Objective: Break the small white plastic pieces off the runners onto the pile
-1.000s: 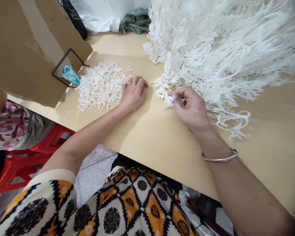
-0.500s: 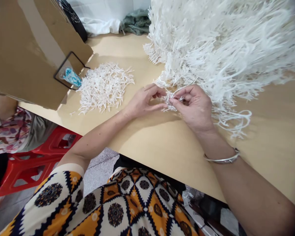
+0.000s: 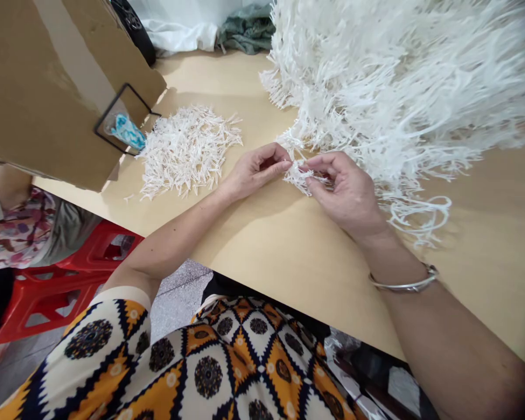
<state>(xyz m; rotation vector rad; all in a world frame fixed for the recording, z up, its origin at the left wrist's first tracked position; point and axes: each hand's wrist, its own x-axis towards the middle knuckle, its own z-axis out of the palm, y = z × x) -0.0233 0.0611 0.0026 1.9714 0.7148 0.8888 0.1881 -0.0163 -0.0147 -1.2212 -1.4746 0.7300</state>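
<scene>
A small tangle of white branching strands (image 3: 298,177) lies between my two hands over the tan table. My left hand (image 3: 260,170) pinches at the left edge of it, thumb and index finger pressed together. On its other side, my right hand (image 3: 343,186) has its fingers curled round the strands, with bits showing between thumb and fingers. A huge heap of white strands (image 3: 376,76) rises behind and right of my hands. To the left is a smaller pile of short white pieces (image 3: 186,151).
A cardboard box (image 3: 56,87) stands at the left, beside a black wire frame holding a blue and white item (image 3: 129,133). Green cloth (image 3: 247,29) lies at the back. A person's patterned clothing (image 3: 17,230) and red stools (image 3: 52,297) are at the lower left.
My left thumb and index finger have closed together at the strands, where they were apart before. The whole view has shifted slightly.
</scene>
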